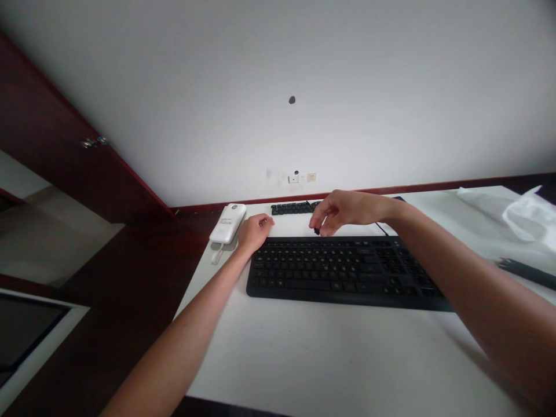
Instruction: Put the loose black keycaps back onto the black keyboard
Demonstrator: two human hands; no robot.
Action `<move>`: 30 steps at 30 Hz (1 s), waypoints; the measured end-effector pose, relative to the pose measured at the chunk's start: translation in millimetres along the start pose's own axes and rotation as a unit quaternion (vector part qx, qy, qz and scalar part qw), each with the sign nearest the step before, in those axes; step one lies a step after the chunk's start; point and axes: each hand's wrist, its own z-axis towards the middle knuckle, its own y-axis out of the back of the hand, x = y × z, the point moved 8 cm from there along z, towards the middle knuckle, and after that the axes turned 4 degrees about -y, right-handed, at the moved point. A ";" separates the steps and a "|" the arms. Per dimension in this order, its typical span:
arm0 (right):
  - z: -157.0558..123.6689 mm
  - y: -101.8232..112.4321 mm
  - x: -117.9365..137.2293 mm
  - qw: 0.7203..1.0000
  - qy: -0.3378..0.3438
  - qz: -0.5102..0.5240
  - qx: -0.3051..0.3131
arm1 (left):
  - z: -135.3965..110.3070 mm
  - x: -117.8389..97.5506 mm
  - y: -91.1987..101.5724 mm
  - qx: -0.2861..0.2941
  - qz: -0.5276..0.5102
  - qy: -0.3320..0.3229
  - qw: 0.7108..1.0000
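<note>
The right hand [343, 211] hovers over the back edge of a black keyboard [343, 267], fingers curled down and pinched on a small dark piece [317, 231], which looks like a loose keycap, though it is too small to be sure. The left hand [255, 230] rests loosely curled on the white table [304, 353] at the keyboard's top left corner, steadying it and holding nothing that shows. Behind the right hand, against the wall, lies a row of dark keycaps [295, 207], apart from the keyboard. Judging by this, the work in hand is moving keycaps between the board and that row, with one cap just at the top row of keys; the next move calls for a steady pinch and a straight, square line over the key's seat, with the left hand keeping the board from sliding. A white power bank [228, 223] with a short looped cord lies just left of the left hand; it bears a small pale label, but the writing is unreadable. The key legends are faint specks and no brand can be read. A black pen [527, 272] and a crumpled white bag [530, 217] lie at the far right, well apart from both hands.
</note>
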 end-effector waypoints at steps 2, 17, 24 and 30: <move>-2.6 -5.4 2.0 1.000 -0.008 -0.006 0.026 | 0.3 -0.3 0.3 0.002 0.005 0.000 1.000; 4.9 -64.9 -3.1 0.962 -0.112 -0.227 0.106 | -0.4 -3.0 0.8 -0.004 -0.025 -0.003 1.000; 3.3 -68.3 4.0 0.954 -0.125 -0.263 0.079 | -1.2 -5.0 2.3 -0.004 -0.022 -0.005 1.000; 1.2 -72.6 10.7 0.950 -0.127 -0.284 0.035 | -0.9 -5.6 2.5 -0.004 -0.022 -0.010 1.000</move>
